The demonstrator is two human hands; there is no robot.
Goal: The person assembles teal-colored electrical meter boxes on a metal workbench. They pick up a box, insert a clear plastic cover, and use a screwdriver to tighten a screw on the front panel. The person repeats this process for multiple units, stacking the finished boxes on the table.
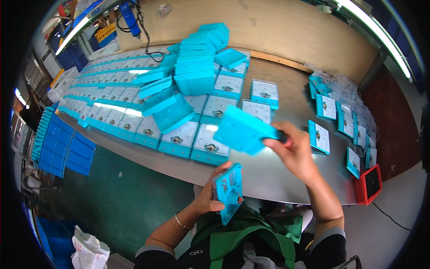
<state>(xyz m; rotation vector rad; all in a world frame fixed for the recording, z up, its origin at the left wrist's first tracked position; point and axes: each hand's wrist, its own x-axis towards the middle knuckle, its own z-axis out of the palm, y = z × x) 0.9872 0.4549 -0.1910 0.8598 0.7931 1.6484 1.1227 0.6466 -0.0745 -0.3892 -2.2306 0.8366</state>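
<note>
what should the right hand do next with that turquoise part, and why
Probably bring the turquoise shell in the right hand to the turquoise frame in the left hand: the two parts are held apart, and the meters on the table pair white faces with turquoise sides, which suggests these may fit together.

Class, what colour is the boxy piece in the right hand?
The boxy piece is bright turquoise, showing best in the head view.
</note>
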